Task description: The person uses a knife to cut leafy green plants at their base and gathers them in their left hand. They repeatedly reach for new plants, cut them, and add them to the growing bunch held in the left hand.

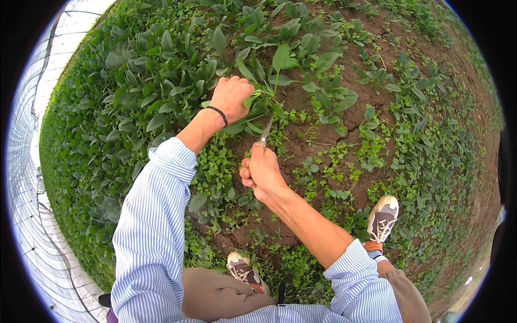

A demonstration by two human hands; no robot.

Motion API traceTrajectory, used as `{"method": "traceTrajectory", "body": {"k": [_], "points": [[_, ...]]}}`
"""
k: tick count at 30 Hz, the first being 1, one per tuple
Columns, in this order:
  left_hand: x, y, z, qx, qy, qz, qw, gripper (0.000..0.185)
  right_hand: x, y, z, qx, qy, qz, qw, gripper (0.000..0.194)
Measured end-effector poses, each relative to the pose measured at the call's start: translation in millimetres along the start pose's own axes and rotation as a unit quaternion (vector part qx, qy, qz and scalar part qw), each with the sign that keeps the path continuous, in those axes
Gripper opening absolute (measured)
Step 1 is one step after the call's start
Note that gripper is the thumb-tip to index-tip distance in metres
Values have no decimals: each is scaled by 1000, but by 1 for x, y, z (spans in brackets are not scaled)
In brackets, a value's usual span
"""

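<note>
My left hand (233,98), with a dark braided bracelet at the wrist, is closed around the stems of a bunch of leafy greens (258,97) that look like spinach. Broad leaves fan out above and below the fist. In my right hand (261,171) is a small knife (266,130), gripped by its handle. Its blade points up and slightly right, just below the bunch, near the soil. Whether the blade touches any stem, I cannot tell.
Dense leafy plants (137,89) fill the left side. Low clover-like weeds (218,169) and cracked brown soil (319,141) lie around my hands. My shoes (383,220) stand among the plants. Greenhouse plastic sheeting (36,226) curves along the far left.
</note>
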State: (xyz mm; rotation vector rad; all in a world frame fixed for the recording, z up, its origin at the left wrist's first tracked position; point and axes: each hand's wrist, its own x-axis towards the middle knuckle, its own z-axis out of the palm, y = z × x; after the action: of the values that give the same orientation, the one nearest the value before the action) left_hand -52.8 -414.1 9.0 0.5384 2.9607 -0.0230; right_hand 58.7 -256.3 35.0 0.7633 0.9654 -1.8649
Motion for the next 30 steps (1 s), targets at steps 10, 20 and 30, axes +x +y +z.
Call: {"method": "traceTrajectory", "body": {"k": [10, 20, 30], "points": [[0, -9, 8, -30, 19, 3, 999, 10, 5, -1, -3, -13, 10, -1, 1000, 27], [-2, -13, 10, -40, 33, 15, 999, 6, 11, -13, 7, 22, 10, 34, 999, 27], [-9, -1, 1, -20, 22, 15, 999, 13, 23, -21, 11, 42, 9, 33, 999, 31]]}}
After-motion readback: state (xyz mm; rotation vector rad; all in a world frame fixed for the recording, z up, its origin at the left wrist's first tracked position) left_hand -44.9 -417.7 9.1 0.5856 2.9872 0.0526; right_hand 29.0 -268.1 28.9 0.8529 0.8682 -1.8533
